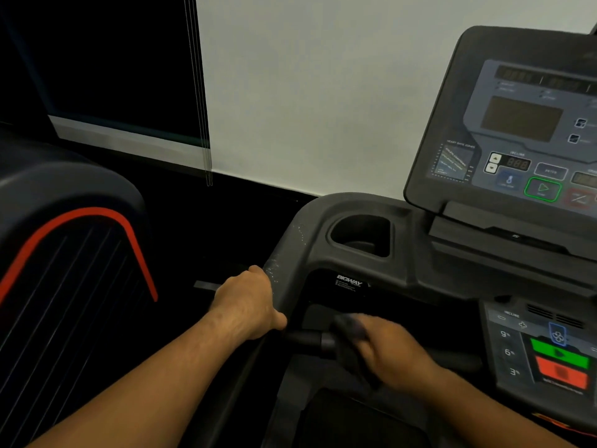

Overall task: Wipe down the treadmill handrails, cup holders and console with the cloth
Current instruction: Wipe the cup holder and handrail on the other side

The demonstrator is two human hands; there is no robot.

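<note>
Dark cloth bunched around black crossbar handrail, empty cup holder, unlit console

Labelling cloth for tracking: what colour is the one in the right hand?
Dark grey, nearly black cloth, motion-blurred, in the right hand on the crossbar grip. Head view, the only one.

The handrail under my left hand looked like matt dark plastic, scuffed with pale specks, and the cup holder had the same dull, faintly grainy finish. The cloth in my right hand was soft and dark, while the console face was smoother, with a slight sheen.
</note>
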